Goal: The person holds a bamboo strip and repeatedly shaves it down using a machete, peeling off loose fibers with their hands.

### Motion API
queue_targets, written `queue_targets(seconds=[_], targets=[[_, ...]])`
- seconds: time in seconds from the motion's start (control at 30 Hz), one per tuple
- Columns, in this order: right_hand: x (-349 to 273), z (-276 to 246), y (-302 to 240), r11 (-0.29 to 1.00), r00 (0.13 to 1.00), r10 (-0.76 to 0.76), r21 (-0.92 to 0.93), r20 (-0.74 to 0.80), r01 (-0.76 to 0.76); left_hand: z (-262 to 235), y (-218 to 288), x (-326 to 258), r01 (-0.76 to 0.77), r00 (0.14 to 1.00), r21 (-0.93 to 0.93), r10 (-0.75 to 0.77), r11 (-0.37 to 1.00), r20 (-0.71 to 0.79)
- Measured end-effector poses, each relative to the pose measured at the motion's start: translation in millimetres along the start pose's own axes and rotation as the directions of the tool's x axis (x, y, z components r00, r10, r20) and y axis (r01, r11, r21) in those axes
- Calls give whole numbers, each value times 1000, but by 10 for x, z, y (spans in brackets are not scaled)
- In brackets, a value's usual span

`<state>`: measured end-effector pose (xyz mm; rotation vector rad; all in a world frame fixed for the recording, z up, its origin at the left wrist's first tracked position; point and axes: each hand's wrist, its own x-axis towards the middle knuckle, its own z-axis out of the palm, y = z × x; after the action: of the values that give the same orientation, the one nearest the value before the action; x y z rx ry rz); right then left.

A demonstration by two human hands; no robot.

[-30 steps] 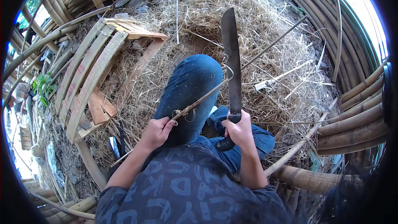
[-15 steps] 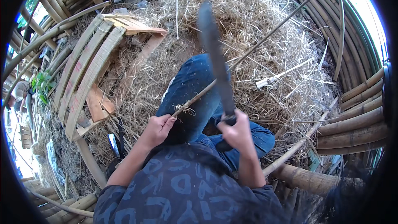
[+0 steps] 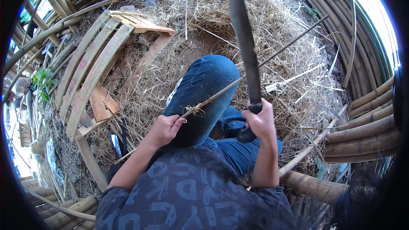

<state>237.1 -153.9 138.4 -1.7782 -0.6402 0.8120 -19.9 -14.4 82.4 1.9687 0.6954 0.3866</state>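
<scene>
My left hand [image 3: 167, 130] is closed round the near end of a long thin bamboo strip [image 3: 217, 95], which runs over my raised knee toward the far right. Curled shavings [image 3: 192, 110] cling to the strip just beyond my fingers. My right hand [image 3: 260, 120] grips the black handle of a machete [image 3: 246, 38]. Its long dark blade points away from me and crosses the strip to the right of the knee; whether blade and strip touch, I cannot tell.
Shavings [image 3: 272, 21] cover the ground ahead. A wooden slatted crate [image 3: 91, 66] lies at the left. Stacked bamboo poles [image 3: 362, 134] stand at the right, with a thick bamboo pole [image 3: 317, 184] near my right elbow. Another person [image 3: 20, 91] shows at the far left.
My right hand and the machete have moved to the right and slightly away from my leg. My left hand keeps its hold on the strip, almost unmoved.
</scene>
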Motion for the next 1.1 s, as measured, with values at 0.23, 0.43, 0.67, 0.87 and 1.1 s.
queue_targets(seconds=[0.23,0.43,0.67,0.87,1.1], targets=[[-62,9,25,997,993,39,-74,108,-31,-15,3,-17,16,999,20,-17,1000,38],[-103,121,113,997,993,77,-3,84,-77,-29,23,53,57,997,-5,-57,998,45],[-129,263,139,997,996,60,53,64,-64,-31,39,34,55,997,8,-56,998,48],[-162,308,311,993,987,-65,-86,148,79,-23,-43,2,35,999,-10,-35,999,37],[-294,466,270,967,972,-86,-217,220,135,-17,-46,11,55,997,-36,-53,998,54]])
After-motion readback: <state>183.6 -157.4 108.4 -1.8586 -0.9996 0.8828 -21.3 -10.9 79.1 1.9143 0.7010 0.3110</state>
